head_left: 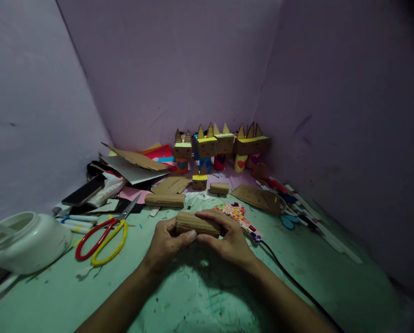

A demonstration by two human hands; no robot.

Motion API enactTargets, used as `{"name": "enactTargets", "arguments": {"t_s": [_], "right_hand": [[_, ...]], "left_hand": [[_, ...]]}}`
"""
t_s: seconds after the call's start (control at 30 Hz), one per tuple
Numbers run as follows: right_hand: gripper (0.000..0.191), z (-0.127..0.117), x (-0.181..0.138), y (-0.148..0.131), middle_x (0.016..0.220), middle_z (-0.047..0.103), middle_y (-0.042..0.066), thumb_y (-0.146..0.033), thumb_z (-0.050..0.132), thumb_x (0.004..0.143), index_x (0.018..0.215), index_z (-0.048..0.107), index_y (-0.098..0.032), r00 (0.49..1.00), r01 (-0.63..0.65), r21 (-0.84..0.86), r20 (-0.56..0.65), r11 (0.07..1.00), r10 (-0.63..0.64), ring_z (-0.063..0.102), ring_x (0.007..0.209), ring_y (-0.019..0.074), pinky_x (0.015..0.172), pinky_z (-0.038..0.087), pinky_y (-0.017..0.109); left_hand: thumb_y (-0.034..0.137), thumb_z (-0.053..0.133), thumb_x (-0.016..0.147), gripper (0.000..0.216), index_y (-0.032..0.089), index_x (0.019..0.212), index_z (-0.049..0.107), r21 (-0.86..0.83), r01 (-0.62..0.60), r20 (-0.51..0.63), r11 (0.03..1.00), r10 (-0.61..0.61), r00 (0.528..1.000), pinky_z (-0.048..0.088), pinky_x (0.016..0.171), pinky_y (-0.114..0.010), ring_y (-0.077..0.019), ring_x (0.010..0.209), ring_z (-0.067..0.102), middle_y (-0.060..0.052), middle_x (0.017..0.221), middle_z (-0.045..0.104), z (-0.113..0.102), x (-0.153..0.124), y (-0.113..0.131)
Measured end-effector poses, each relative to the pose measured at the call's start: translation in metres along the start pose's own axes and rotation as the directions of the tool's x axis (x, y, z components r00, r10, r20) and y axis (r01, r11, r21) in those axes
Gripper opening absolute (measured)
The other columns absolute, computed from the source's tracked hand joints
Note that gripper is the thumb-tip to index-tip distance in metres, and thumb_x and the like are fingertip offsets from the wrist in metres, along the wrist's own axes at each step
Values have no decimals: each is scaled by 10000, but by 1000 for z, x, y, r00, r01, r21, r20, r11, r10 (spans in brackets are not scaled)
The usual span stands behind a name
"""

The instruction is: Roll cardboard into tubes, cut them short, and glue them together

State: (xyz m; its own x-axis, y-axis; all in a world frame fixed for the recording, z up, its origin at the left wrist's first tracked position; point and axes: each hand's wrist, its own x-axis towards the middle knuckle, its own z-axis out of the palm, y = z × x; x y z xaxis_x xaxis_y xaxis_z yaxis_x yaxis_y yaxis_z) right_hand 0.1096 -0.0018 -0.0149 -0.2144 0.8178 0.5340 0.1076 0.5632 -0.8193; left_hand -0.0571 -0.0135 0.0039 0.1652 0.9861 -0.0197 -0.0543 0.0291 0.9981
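A rolled tube of brown corrugated cardboard lies sideways between my two hands, just above the green tabletop. My left hand grips its left end, thumb along the near side. Around the right end, my right hand is closed, its thumb near the left thumb. The far fingers are partly hidden behind the tube. Just beyond my right hand lies a floral-patterned glue gun with a black cord. Two more cardboard rolls, a longer one and a shorter one, rest farther back.
Scissors with red and yellow handles lie open at left, near a white teapot-like vessel. Cardboard and paper sheets pile up behind. Several cardboard animal figures stand by the back wall. Markers lie at right.
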Motion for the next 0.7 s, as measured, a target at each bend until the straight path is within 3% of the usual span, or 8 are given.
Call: {"name": "enactTargets", "arguments": {"t_s": [0.23,0.53,0.7], "right_hand": [[294,0,1,1,958,702,55,-188,719,701,991,705,-236,998,58,66,-22,996,-57,640,908,197,787,509,309],[283,5,-1,3,895,736,46,-138,716,675,932,742,-253,997,-5,112,-70,994,13,671,793,189,630,525,269],[277,8,-1,4,888,739,48,-125,699,675,915,745,-253,997,-25,151,-73,988,36,674,808,201,661,532,299]], "left_hand": [[290,739,548,216,104,643,683,-30,-10,-21,1000,10,1000,353,486,-214,-103,505,454,14,522,561,3,-1,3],[238,737,595,164,141,726,719,-72,-68,-40,995,65,997,389,541,-203,-97,547,487,28,580,616,6,-3,-3],[232,745,611,224,142,815,715,-100,-80,-55,992,75,996,427,620,-217,-125,649,553,6,682,668,6,-3,-8]]}}
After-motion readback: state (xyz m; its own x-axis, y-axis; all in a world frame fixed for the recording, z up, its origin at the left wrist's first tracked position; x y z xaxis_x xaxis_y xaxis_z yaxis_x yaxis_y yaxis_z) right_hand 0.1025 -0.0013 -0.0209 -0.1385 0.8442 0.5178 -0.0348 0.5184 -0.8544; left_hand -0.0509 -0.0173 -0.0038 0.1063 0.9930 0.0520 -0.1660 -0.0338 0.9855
